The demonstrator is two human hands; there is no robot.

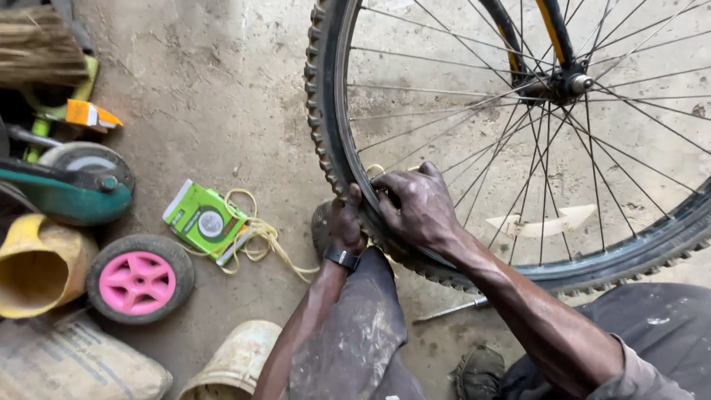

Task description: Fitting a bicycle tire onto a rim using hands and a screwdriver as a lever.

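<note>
The bicycle tyre point(326, 126), black and knobbly, stands upright on the concrete floor point(222, 96) with its wheel still fixed to the frame, and it fills the upper right of my view. I see both hands working at its lower left curve. My left hand point(345, 226) curls around the outer tread from the left, fingers closed over the rubber and thumb lying up against the sidewall, a black wristband point(342, 258) just below it. My right hand point(416, 207) sits on the inner side of the tyre, fingers bent and pressing down onto the rim point(348, 111) where a thin strip of yellowish rim tape point(374, 172) shows just above the knuckles. The two hands are close together, nearly touching across the tyre. Spokes point(459, 126) fan out from the hub point(574, 83), which sits between black and yellow fork blades point(552, 30). A dusty grey trouser knee point(363, 326) rises between my forearms. A slim metal tool point(452, 310) lies on the floor under the tyre, beside a worn shoe point(478, 374). To the left, well apart from the hands, lies a green and white packet point(204, 220) on a tangle of pale yellow string point(259, 241). Farther left are a small wheel with a pink hub point(138, 280), a yellow container point(37, 267), a teal tool body point(70, 194), a whitish bucket point(233, 363) and a sack point(74, 367).
</note>
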